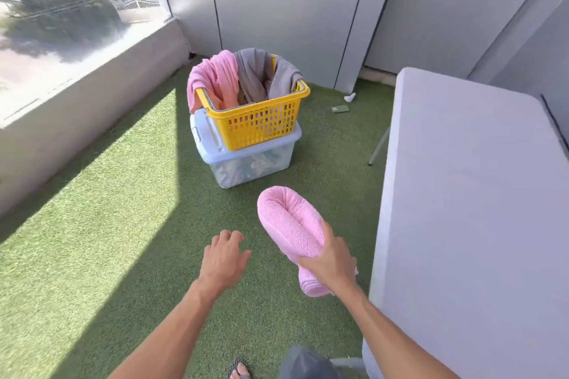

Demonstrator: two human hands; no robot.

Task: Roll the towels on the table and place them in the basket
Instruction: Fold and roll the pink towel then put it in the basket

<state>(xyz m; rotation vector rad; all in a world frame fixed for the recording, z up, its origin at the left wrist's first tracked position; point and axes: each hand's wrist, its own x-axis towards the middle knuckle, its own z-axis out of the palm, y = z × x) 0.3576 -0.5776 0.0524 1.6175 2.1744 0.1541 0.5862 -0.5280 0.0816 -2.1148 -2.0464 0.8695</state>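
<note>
Rolled pink towel (pixel 292 221) is gripped by the right hand (pixel 331 261); left hand (pixel 223 258) hangs relaxed, holding nothing.

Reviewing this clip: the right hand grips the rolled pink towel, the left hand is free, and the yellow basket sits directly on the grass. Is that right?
Not quite. The yellow basket sits on top of a clear storage bin, not directly on the grass, as the head view shows. The rest stands: the right hand grips the rolled pink towel, and the left hand is free.
</note>
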